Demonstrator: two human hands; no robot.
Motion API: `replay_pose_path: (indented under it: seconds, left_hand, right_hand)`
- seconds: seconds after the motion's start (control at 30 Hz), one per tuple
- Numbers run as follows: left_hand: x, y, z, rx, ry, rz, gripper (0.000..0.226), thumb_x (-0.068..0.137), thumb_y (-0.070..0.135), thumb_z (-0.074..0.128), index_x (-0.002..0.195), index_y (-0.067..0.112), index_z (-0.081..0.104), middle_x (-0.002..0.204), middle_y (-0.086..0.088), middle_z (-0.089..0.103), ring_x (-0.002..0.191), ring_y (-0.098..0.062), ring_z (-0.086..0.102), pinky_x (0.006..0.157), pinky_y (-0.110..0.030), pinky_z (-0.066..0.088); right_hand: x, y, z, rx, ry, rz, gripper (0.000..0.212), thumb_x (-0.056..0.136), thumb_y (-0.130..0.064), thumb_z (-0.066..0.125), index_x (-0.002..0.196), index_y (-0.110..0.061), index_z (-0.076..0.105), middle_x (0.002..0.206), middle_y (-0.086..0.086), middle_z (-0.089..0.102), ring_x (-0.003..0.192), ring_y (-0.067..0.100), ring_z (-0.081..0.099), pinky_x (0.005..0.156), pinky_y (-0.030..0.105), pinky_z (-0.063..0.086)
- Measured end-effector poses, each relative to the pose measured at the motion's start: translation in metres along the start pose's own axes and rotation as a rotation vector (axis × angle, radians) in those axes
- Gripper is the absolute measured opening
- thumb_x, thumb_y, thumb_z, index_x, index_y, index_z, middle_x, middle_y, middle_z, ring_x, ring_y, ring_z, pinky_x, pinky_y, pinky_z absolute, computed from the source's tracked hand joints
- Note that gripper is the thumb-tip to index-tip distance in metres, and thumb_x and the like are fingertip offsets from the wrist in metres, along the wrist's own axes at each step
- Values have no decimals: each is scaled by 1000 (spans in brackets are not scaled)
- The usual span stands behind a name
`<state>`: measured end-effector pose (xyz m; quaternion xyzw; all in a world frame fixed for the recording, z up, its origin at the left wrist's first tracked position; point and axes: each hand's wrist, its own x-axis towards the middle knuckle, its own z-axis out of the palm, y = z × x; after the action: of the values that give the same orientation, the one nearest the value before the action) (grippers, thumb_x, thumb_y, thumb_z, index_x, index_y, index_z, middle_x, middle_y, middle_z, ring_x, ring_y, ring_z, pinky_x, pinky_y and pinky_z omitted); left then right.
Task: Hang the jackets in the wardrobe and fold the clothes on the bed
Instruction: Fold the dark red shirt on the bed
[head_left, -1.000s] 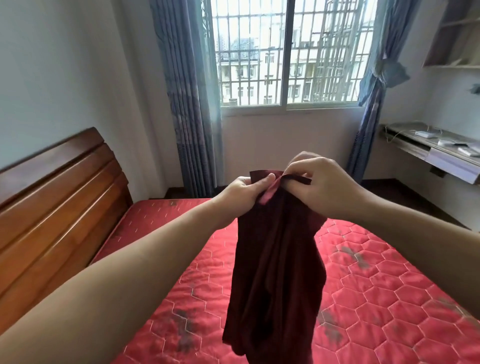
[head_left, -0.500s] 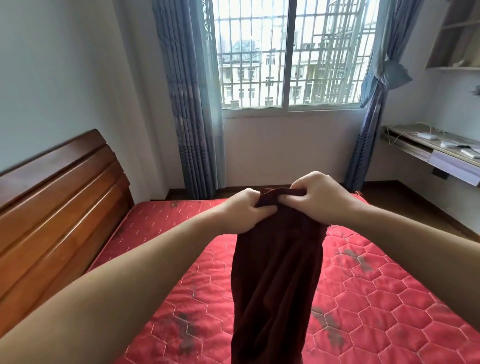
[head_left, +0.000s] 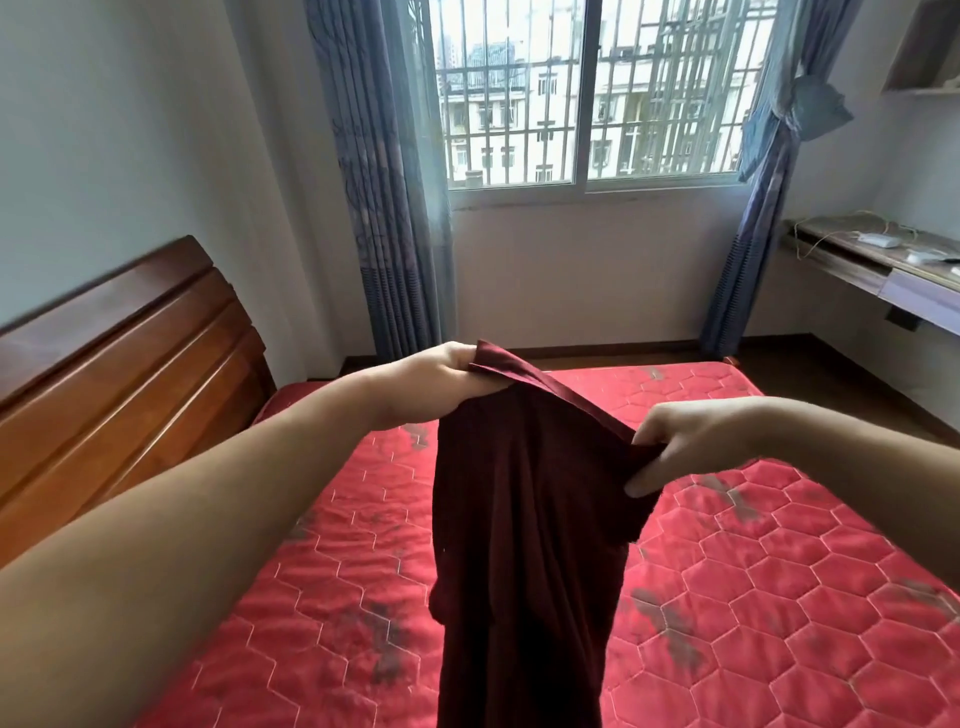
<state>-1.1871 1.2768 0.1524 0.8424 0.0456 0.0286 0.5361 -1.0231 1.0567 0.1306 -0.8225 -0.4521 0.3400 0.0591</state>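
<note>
1. My left hand (head_left: 447, 376) holds one top corner of the dark red garment (head_left: 524, 545). The fingers are curled tight round the cloth, and the corner pokes up just past them

2. My right hand (head_left: 675, 441) holds the other end of the same top edge. The thumb and fingers pinch the cloth between them, and one fingertip shows below the fold

3. The top edge runs in a slanted line from the left fingers down to the right fingers. My left hand is higher and farther out, and my right hand is lower and nearer to me

4. I think I hold it by two corners so the top edge is pulled flat. That way I can see the shape before I fold it

5. The rest of the garment hangs straight down below my fingers. It is bunched in long soft folds, and its bottom goes out of view, so I cannot tell if it touches the bed

6. The red bed (head_left: 753, 597) lies right under my fingers. I think I hold the cloth above it so I can lay it down flat there

7. The wooden headboard (head_left: 119, 353) is off past my left fingers. The window (head_left: 587, 98) and blue curtains (head_left: 384, 182) are far beyond both hands

8. I see no wardrobe and no jackets here
</note>
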Motion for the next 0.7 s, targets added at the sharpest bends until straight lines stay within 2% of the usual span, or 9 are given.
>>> replay_pose_path:
  seconds: [0.07, 0.17, 0.23, 0.3, 0.37, 0.43, 0.53, 0.6, 0.7]
  left_hand:
    - [-1, -11, -10, -3, 13, -46, 21, 100, 13, 51, 106, 16, 70, 101, 1, 69, 96, -11, 62, 91, -27, 48]
    - [1, -35, -17, 24, 68, -124, 21, 100, 18, 52, 109, 13, 70, 104, -10, 67, 94, -23, 59, 92, -43, 46]
    - [7, -51, -20, -30, 216, -99, 19, 99, 17, 52, 102, 13, 71, 98, -9, 70, 89, -21, 63, 92, -46, 50]
    - [16, -68, -21, -49, 337, -50, 21, 100, 17, 52, 102, 9, 71, 93, -4, 71, 84, -14, 65, 87, -38, 53]
    - [23, -87, -19, -7, 350, -29, 23, 100, 17, 51, 101, 8, 71, 91, -1, 70, 82, -12, 64, 82, -33, 53]
    - [28, -109, -16, -26, 209, -112, 22, 100, 18, 51, 94, 13, 71, 89, 0, 71, 80, -12, 65, 78, -34, 55]
    - [36, -132, -9, 68, -352, -471, 21, 100, 27, 52, 99, 15, 70, 89, 3, 75, 78, -9, 71, 70, -26, 58]
    - [58, -142, -1, 264, -567, -616, 22, 99, 30, 53, 104, 14, 68, 96, 3, 73, 84, -11, 70, 78, -31, 59]
    - [111, -140, -10, 728, -255, -477, 24, 97, 32, 54, 98, 13, 69, 87, 0, 65, 78, -17, 61, 72, -29, 51]
  right_hand:
    - [6, 2, -5, -71, 114, 27, 10, 74, -38, 79, 68, -34, 72, 65, -14, 67, 60, 0, 59, 58, 17, 44]
    - [20, 3, -13, -285, 541, -11, 10, 67, -30, 81, 66, -26, 72, 56, -9, 61, 55, 8, 57, 48, 12, 39]
    - [27, 3, -17, -142, 837, -142, 9, 66, -21, 79, 67, -18, 70, 56, -6, 59, 55, 13, 56, 51, 12, 39]
    - [34, 1, -17, 102, 956, -228, 19, 67, -14, 79, 79, -19, 65, 61, -4, 62, 56, 10, 58, 57, 12, 43]
    - [42, 5, -15, 387, 863, -263, 42, 71, -6, 80, 102, -25, 57, 71, -1, 67, 60, 14, 66, 64, 23, 53]
    - [47, 19, -14, 501, 617, -195, 57, 74, -1, 79, 117, -30, 54, 78, 4, 72, 66, 18, 72, 64, 29, 58]
    - [63, 41, -11, 239, 13, 33, 18, 78, -12, 78, 84, -28, 75, 78, -5, 74, 70, 5, 70, 59, 14, 51]
    - [89, 56, -5, -29, -232, 156, 15, 77, -20, 78, 64, -25, 72, 64, -9, 67, 60, 2, 61, 55, 13, 44]
    - [139, 72, -26, -75, -40, 235, 16, 79, -14, 74, 66, -14, 65, 58, 2, 51, 54, 16, 46, 49, 23, 36]
